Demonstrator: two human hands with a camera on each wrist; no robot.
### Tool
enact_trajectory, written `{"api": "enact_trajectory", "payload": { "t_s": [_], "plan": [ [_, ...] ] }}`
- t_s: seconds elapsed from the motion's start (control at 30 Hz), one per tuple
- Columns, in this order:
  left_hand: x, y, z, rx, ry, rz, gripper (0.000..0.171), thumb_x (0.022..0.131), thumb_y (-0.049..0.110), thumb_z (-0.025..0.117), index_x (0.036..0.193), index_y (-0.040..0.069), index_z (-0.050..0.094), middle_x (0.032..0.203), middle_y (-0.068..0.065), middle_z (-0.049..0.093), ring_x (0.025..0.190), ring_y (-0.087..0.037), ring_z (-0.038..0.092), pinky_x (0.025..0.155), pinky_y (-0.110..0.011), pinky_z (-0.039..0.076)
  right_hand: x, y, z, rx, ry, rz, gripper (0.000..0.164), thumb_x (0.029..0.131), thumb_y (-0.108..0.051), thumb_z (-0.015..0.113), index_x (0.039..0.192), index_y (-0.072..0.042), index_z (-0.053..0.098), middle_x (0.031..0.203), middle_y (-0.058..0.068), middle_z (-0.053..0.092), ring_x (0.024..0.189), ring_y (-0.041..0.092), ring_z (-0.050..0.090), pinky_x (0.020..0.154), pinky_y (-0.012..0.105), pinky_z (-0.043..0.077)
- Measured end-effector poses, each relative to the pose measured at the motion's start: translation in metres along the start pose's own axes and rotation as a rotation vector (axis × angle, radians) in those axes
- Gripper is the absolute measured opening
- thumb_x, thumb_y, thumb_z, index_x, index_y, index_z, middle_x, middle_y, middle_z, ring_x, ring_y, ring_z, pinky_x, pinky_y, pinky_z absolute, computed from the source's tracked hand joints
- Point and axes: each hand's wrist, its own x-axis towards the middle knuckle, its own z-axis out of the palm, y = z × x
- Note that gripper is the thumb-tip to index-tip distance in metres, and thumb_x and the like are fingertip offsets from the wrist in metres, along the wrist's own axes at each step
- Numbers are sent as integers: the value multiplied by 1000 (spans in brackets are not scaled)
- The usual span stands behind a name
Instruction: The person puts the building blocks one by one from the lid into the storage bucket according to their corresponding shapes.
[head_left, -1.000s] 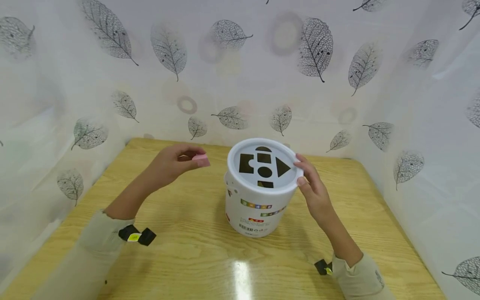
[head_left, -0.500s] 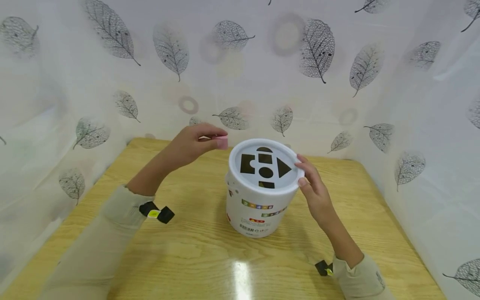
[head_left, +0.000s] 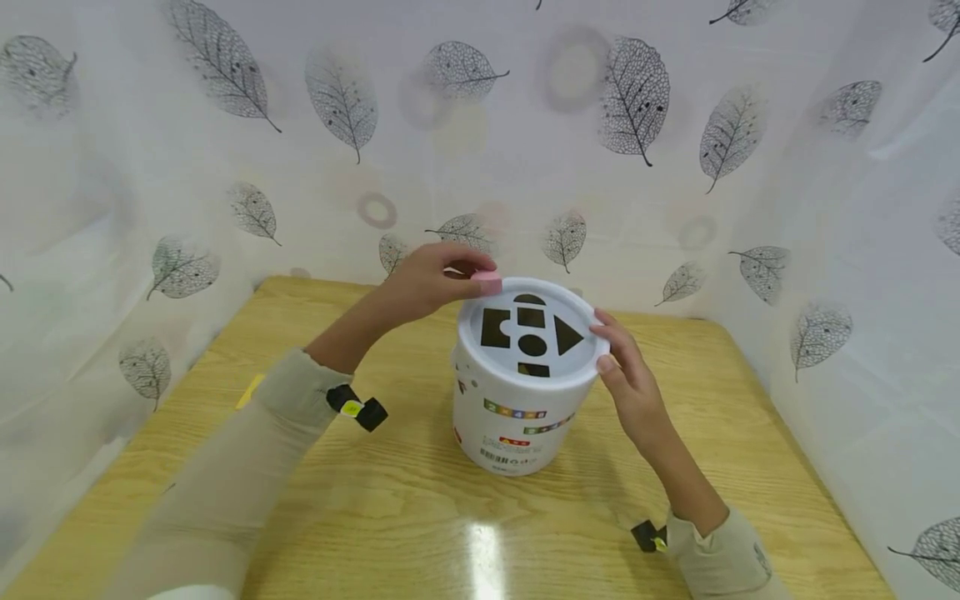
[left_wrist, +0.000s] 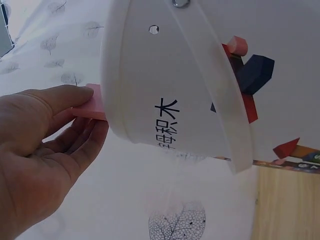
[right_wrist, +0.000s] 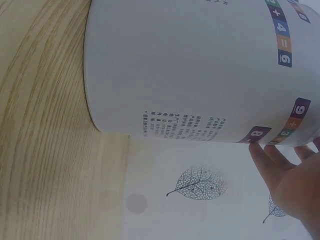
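Note:
Between thumb and fingers, my left hand (head_left: 435, 283) pinches a small pink block (head_left: 489, 283) at the far left rim of a white bucket (head_left: 510, 425). In the left wrist view, the pink block (left_wrist: 92, 104) lies close to the lid's edge, partly covered by the thumb. The bucket's lid (head_left: 498, 358) has several dark cut-outs: a triangle, a circle, rectangles, a half-round and a notched square. My right hand (head_left: 633, 383) rests against the lid's right edge, fingers extended. In the right wrist view its fingertips (right_wrist: 256, 149) touch the printed wall.
The bucket stands upright on a wooden table (head_left: 390, 517). A yellow piece (head_left: 251, 390) lies partly hidden behind the left sleeve (head_left: 277, 433). A leaf-printed curtain (head_left: 517, 167) encloses the back and sides. The bucket's white handle (left_wrist: 215, 75) hangs along its side.
The left hand has carried the pink block rightward, from left of the bucket to the lid's rim. A yellow piece has come into view behind the left sleeve. My right hand has stayed put.

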Motion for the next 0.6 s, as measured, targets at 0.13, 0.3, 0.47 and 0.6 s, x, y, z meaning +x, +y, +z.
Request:
{"api": "enact_trajectory", "payload": {
  "t_s": [0.13, 0.3, 0.47, 0.6],
  "plan": [
    [14, 1, 9, 7, -38, 30, 31, 93, 32, 74, 117, 14, 71, 112, 0, 69, 107, -16, 65, 95, -36, 53, 0, 0, 0, 0, -7, 8, 40, 107, -10, 41, 146, -6, 45, 165, 0, 29, 154, 26, 22, 108, 14, 38],
    [29, 4, 19, 51, -76, 3, 26, 92, 28, 74, 115, 14, 72, 111, -1, 69, 106, -16, 65, 92, -34, 54, -1, 0, -1, -17, -20, 18, 40, 107, -13, 41, 147, -7, 44, 165, 1, 28, 154, 25, 21, 108, 16, 38],
    [41, 7, 28, 103, -100, -8, 24, 92, 30, 74, 113, 18, 73, 108, 2, 69, 101, -15, 65, 88, -33, 54, -1, 0, -1, -20, -19, 28, 40, 107, -14, 41, 147, -8, 44, 165, -1, 28, 154, 22, 22, 108, 17, 39],
    [48, 7, 33, 147, -107, -3, 23, 93, 29, 72, 114, 19, 72, 107, 3, 70, 100, -14, 65, 88, -32, 54, 0, 0, 0, -14, -12, 17, 40, 107, -12, 41, 146, -7, 44, 165, 0, 29, 154, 26, 23, 107, 16, 39]
  ]
}}
